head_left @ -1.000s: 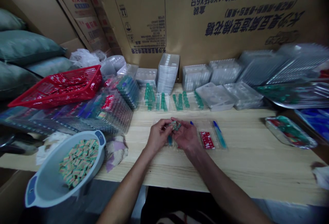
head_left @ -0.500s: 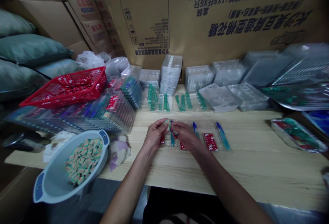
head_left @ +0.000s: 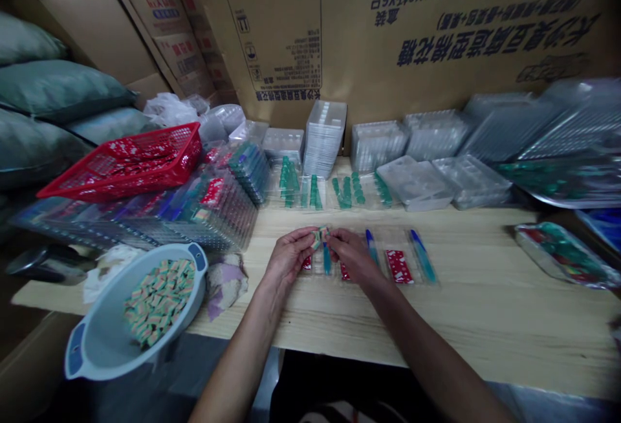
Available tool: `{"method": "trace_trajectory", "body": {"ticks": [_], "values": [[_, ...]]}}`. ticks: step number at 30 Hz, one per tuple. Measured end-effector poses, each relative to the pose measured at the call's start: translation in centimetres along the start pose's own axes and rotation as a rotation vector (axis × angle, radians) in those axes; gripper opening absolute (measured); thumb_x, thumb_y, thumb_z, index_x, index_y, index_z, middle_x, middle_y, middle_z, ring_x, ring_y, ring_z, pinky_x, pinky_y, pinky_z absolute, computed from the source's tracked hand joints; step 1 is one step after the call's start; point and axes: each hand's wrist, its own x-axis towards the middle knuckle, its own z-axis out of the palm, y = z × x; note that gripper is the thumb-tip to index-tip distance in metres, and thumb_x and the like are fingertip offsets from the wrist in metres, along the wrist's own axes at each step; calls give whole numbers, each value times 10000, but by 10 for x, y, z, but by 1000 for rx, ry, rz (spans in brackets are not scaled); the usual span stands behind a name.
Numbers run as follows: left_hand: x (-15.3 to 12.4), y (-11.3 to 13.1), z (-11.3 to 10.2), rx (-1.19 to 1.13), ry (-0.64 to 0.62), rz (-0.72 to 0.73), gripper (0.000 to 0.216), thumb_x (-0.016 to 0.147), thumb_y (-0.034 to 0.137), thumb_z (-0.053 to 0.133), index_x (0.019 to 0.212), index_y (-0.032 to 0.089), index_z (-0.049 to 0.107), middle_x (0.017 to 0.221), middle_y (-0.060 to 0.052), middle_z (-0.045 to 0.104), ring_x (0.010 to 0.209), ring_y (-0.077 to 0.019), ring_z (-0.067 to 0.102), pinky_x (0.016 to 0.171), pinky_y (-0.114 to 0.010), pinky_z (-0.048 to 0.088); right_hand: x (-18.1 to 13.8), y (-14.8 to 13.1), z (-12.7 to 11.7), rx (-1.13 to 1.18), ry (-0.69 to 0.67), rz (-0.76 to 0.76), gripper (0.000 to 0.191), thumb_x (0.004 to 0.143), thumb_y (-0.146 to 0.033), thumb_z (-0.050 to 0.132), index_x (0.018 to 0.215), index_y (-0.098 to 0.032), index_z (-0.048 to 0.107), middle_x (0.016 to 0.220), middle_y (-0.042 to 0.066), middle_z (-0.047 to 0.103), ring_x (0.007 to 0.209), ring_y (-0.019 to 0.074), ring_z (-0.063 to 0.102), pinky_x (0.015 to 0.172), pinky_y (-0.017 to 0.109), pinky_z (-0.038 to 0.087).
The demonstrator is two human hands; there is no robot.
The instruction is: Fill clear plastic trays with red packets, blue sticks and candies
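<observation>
Cardboard cartons (head_left: 276,35) stand behind a pale wooden table (head_left: 485,326), with grey-green sacks (head_left: 63,90) piled to the left and stacks of clear plastic trays (head_left: 324,140) along the back. A red basket (head_left: 187,145) sits on more clear trays at the left of the table.

Both forearms reach in from the near edge, and the hands meet near the middle of the table. The left hand (head_left: 290,256) and the right hand (head_left: 353,256) are each closed in a pinch on a small striped piece (head_left: 320,238), which sits between them, just above a flat clear tray (head_left: 378,242). That tray holds teal sticks (head_left: 423,256) and small red cards (head_left: 399,266). The fingers hide much of the piece, so its exact shape is hard to tell.

Near the left hand, a pale blue bowl (head_left: 104,339) holds a heap of similar striped pieces (head_left: 160,300). For a piece this small, a light, even pinch from both sides, with the hands kept low over the table, gives steady control.
</observation>
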Motion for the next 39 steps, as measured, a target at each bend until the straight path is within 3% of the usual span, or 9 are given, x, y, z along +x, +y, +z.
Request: {"method": "trace_trajectory", "body": {"ticks": [6,12,16,21,30,33,36,39], "values": [[1,0,4,155,31,84,606,459,267,993,1003,122,768,747,-30,737,590,-91,617,556,-187,466,-4,-4,3,-247,4,-104,283,728,-494,560,684,-215,567,580,-29,503,571,158,440,546,279,288],[-3,1,5,200,-31,71,626,468,284,987,1034,134,767,764,-21,737,611,-91,613,592,-199,468,-5,-13,2,-382,-5,-191,278,761,-482,491,690,-218,545,642,-10,524,643,180,479,587,295,312],[-1,0,2,100,-65,60,577,530,206,957,1069,156,755,842,-26,755,639,-83,635,606,-183,484,-6,-13,2,-295,-69,-187,282,769,-491,484,677,-228,530,597,-18,501,607,176,458,583,299,321],[4,-2,-4,3,-102,17,526,590,131,905,1090,155,744,1013,-70,767,811,-120,699,784,-225,536,-8,-14,5,-148,-57,-138,283,758,-490,547,642,-233,525,564,-25,482,539,154,411,525,294,287],[-2,-2,-4,201,-130,85,648,536,247,965,1126,130,724,643,47,642,531,-57,544,547,-178,403,-2,-13,0,-37,-31,-40,291,670,-479,668,579,-222,568,509,-21,492,510,150,434,511,285,303],[-3,-3,-4,194,-131,56,602,542,276,964,1080,131,739,675,26,664,558,-67,575,564,-177,431,0,-10,1,23,12,-41,280,648,-476,664,588,-220,567,521,-22,497,511,145,439,517,282,325],[1,-4,-7,134,-135,27,509,546,281,959,986,125,757,807,-43,730,695,-118,661,688,-220,518,2,-7,2,88,36,-9,289,601,-480,694,635,-208,605,584,-9,552,540,153,485,514,280,364],[10,-4,-15,139,-42,62,422,567,270,935,916,119,751,839,-70,738,734,-138,673,741,-255,539,4,-7,0,149,61,31,321,571,-491,714,687,-204,632,668,13,614,584,166,535,526,282,407]]}}
